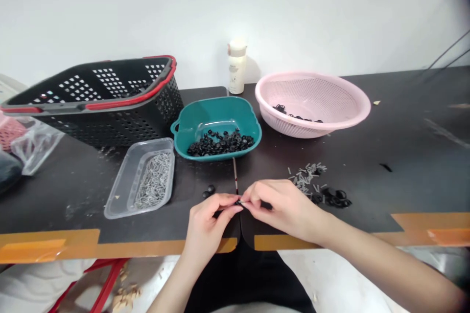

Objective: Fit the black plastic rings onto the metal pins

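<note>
My left hand [211, 217] pinches a small black round part [238, 202] between thumb and fingertips, just above the table's front edge. My right hand [281, 205] meets it there, its thumb and finger closed on a thin metal pin [242, 201] that touches the black part. Fingertips hide most of both pieces. Two or so loose black caps [208, 191] lie just beyond my left fingers. To the right of my right hand are a scatter of metal pins [304, 176] and a small heap of black parts [336, 198].
A clear tray [113, 195] of metal pins stands at left, with a teal basin [216, 156] of black parts behind my hands. Further back are a black basket [147, 122] with red handles, a pink colander [312, 131] and a cream bottle [237, 71]. Orange tape [81, 242] lines the table edge.
</note>
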`<state>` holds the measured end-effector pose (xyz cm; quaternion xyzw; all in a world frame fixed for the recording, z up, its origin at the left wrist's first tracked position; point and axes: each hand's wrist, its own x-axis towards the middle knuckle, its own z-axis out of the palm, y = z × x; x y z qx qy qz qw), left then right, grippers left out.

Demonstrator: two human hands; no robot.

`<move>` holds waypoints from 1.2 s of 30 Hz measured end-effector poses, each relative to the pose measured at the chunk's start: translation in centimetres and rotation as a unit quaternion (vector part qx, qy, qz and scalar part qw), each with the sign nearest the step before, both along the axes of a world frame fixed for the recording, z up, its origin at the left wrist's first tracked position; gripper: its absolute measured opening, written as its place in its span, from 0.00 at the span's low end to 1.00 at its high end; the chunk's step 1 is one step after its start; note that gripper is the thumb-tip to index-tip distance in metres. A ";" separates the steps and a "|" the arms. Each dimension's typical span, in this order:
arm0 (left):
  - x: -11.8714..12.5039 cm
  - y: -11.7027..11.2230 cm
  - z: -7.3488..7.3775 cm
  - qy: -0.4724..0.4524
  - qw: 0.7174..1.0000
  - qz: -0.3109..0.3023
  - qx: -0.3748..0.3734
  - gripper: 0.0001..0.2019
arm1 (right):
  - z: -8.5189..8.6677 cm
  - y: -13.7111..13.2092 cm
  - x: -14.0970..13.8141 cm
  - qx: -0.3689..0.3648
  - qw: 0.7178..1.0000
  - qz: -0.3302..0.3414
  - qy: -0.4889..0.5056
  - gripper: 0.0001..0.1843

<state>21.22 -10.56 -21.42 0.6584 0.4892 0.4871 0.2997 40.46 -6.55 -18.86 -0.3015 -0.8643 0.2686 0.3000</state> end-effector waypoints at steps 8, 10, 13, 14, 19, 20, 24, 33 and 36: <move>-0.3 0.0 -0.6 -0.026 0.998 -0.022 -0.057 0.07 | 0.9 0.0 0.3 0.051 0.996 0.039 -0.067 0.08; -0.3 -0.1 -0.9 -0.059 0.995 -0.018 -0.081 0.08 | 1.3 -0.1 0.4 0.041 0.996 0.034 -0.074 0.06; -0.5 -0.2 -1.2 -0.093 0.991 -0.024 -0.089 0.12 | 2.2 0.2 2.1 -0.010 0.999 -0.020 -0.042 0.11; -0.6 -0.3 -1.1 -0.091 0.992 -0.028 -0.083 0.14 | 2.6 0.5 3.2 -0.031 0.997 -0.058 -0.030 0.14; -1.0 -0.4 -0.7 -0.026 0.999 -0.047 -0.008 0.14 | 2.3 2.7 11.6 -0.080 0.945 -0.294 -0.119 0.10; -1.0 -0.4 -0.6 -0.021 0.999 -0.048 -0.002 0.14 | 1.7 3.1 13.1 -0.088 0.937 -0.304 -0.146 0.11; -1.1 -0.4 -0.6 -0.020 0.999 -0.043 -0.005 0.13 | -0.9 3.9 16.2 -0.149 0.929 -0.292 -0.169 0.15; -0.8 -0.5 -1.4 -0.081 0.995 -0.039 -0.053 0.17 | 1.3 2.4 11.8 -0.173 0.949 -0.252 -0.079 0.12; -0.6 -0.7 -1.4 -0.114 0.991 -0.030 -0.068 0.15 | 2.7 1.2 7.9 -0.213 0.963 -0.161 -0.041 0.07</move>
